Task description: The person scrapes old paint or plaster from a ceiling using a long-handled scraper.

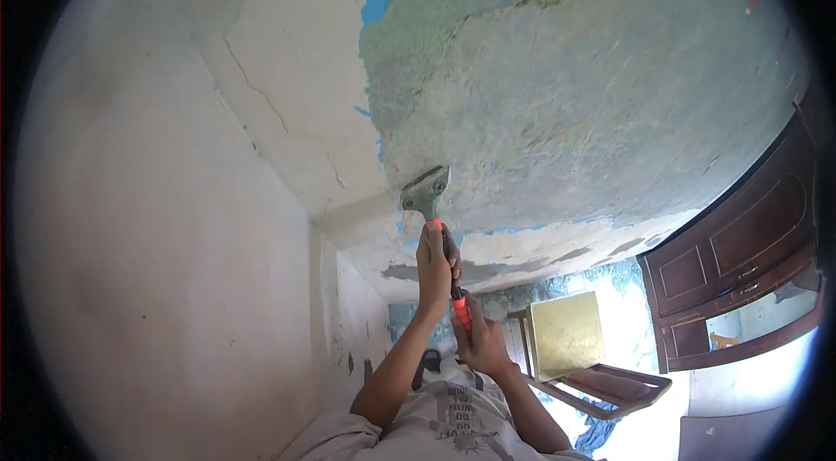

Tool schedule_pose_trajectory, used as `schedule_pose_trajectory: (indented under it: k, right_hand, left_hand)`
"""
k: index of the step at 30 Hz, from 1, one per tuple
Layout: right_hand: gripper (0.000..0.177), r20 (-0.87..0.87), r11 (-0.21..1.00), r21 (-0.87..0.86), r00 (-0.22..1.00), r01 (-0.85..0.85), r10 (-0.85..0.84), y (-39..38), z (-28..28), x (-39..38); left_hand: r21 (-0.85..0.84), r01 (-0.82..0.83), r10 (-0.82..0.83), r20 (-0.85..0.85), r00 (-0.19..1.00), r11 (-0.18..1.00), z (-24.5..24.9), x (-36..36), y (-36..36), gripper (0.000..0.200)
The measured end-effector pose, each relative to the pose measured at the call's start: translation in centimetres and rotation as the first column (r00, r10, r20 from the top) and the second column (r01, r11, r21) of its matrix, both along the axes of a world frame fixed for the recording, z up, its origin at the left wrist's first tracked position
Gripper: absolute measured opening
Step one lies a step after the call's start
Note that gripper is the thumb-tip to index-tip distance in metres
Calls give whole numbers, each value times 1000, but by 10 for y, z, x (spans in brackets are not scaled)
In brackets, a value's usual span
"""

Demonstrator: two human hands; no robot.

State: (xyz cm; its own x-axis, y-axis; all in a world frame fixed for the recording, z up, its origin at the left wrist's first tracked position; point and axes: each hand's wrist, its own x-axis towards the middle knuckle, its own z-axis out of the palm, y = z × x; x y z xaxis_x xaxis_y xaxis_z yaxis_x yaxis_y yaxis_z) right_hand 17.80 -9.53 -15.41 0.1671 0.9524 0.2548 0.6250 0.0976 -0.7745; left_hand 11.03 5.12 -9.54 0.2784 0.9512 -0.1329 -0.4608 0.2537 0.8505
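Observation:
A wall scraper (427,191) with a wide metal head and a red-and-black handle is held in both my hands. My left hand (436,262) is wrapped round the upper handle, just below the head. Lower down, my right hand (483,344) grips the handle's red end. The scraper's blade edge lies at or very near the wall (540,130), by the border between pale paint and a bared grey-green patch; contact cannot be made out for sure. Ragged blue paint (376,4) lines the patch's left edge.
A dark wooden cabinet (731,235) stands at the right. Below it is a wooden chair (627,387), with a yellowish square panel (566,335) beside it. Dark cloth (597,430) lies on the floor. A plain pale wall (174,269) fills the left, and cracks run near the corner.

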Motion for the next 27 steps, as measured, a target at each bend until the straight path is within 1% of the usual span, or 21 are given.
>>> schedule_pose_trajectory:
  k: [2, 3, 7, 12, 14, 15, 18, 19, 23, 25, 27]
  right_hand:
    - [61, 3, 999, -38, 1000, -9, 9, -6, -13, 2]
    - [59, 19, 994, -109, 1000, -16, 19, -8, -14, 3]
    - [55, -36, 989, -149, 999, 15, -21, -18, -24, -2]
    - [59, -79, 983, -170, 993, 75, -90, -17, -30, -4]
    - [59, -54, 979, -193, 996, 66, -77, -17, -29, 1]
    - [59, -42, 977, -202, 997, 61, -71, -17, -29, 3]
    - [57, -46, 984, -172, 998, 38, -47, -19, -25, 11]
    - [55, -31, 981, -191, 999, 24, -30, -22, -21, 13]
    - [56, -49, 965, -257, 998, -53, 42, -29, -14, 26]
    - [55, -83, 957, -274, 993, -98, 78, -30, -9, 30]
    - [55, -121, 952, -271, 987, -138, 109, -28, -8, 38]
  left_hand:
    - [-17, 29, -29, -30, 999, 999, -14, -2, -3, 44]
    - [-25, 38, -39, -33, 999, 999, -21, -4, -5, 43]
    - [-82, 60, -62, -17, 998, 995, -50, -6, -10, 43]
    - [-149, 45, -39, 40, 998, 988, -77, -5, -13, 43]
    - [-197, 50, -36, 76, 996, 979, -85, -4, -13, 44]
    - [-199, 80, -68, 64, 996, 977, -90, -7, -12, 47]
    - [-243, 82, -61, 90, 994, 967, -106, -5, -15, 50]
    - [-226, 99, -88, 59, 994, 969, -116, -7, -16, 50]
    - [-266, 64, -36, 108, 993, 962, -134, -2, -25, 49]
    - [-312, 46, -15, 100, 995, 949, -130, -2, -26, 49]
    - [-315, 16, 26, 131, 991, 949, -125, 1, -23, 50]
